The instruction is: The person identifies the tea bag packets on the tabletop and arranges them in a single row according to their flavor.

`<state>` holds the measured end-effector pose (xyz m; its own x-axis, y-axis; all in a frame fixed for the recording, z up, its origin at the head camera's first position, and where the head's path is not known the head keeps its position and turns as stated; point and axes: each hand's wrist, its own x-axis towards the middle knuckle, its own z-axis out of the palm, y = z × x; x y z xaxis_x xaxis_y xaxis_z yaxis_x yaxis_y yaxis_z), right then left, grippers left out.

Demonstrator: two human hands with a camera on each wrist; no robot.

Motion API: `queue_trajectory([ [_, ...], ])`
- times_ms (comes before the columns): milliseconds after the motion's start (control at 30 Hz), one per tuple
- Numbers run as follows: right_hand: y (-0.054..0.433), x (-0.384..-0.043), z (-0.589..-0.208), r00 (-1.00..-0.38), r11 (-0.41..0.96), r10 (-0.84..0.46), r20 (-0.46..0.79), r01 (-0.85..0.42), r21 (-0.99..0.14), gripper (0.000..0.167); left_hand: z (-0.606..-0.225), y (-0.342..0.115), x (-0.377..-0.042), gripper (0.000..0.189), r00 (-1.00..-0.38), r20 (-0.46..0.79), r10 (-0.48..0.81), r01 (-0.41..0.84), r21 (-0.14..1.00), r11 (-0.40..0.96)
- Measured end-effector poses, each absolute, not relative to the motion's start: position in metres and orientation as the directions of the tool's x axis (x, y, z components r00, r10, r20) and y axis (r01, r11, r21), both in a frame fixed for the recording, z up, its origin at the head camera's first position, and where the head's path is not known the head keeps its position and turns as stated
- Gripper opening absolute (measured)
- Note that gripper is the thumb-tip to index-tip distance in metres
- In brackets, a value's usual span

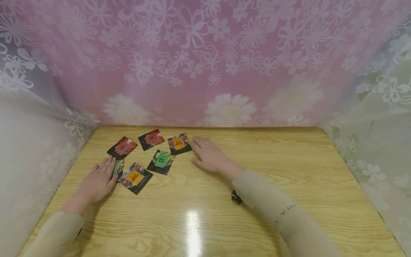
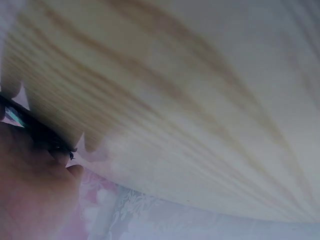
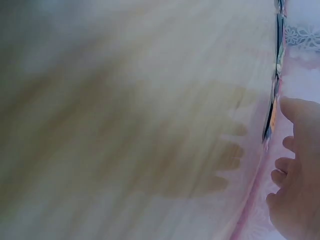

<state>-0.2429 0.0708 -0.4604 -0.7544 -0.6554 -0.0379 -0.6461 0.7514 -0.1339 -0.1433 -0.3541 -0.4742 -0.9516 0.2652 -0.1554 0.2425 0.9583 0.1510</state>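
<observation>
Several small square flat packets with printed coloured labels lie on the left part of the table. My left hand (image 1: 97, 182) lies with fingers extended over the left edge of a green-labelled packet (image 1: 119, 167), partly hiding it. Beside that is an orange-labelled packet (image 1: 135, 178), and above the fingertips a red-labelled one (image 1: 123, 147). My right hand (image 1: 210, 155) has its fingers stretched out, fingertips right at the edge of another orange-labelled packet (image 1: 179, 144). A second green-labelled packet (image 1: 161, 161) and a second red-labelled packet (image 1: 151, 139) lie between the hands.
A small black item (image 1: 236, 197) shows partly from under the right sleeve (image 1: 276, 207). The wood-grain table (image 1: 305, 167) ends at a pink flowered curtain (image 1: 224, 71) behind, with pale flowered curtains (image 1: 372, 150) at both sides.
</observation>
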Motion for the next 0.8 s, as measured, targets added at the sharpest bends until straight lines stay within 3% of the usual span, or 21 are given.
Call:
queue_trajectory([
  [333,0.033,-0.263,-0.465,-0.711,0.712,-0.701,-0.051,-0.695,-0.095,0.065,-0.473,-0.353,-0.141,0.073,-0.949,-0.157,0.273,0.243,0.189,0.951],
  [633,0.016,-0.275,-0.468,-0.675,0.678,-0.731,-0.101,-0.735,0.008,0.06,-0.477,-0.356,-0.141,0.074,-0.95,-0.162,0.267,0.235,0.194,0.952],
  [800,0.018,-0.277,-0.469,-0.669,0.677,-0.73,-0.139,-0.736,-0.01,0.06,-0.478,-0.357,-0.142,0.074,-0.95,-0.156,0.27,0.241,0.186,0.953],
])
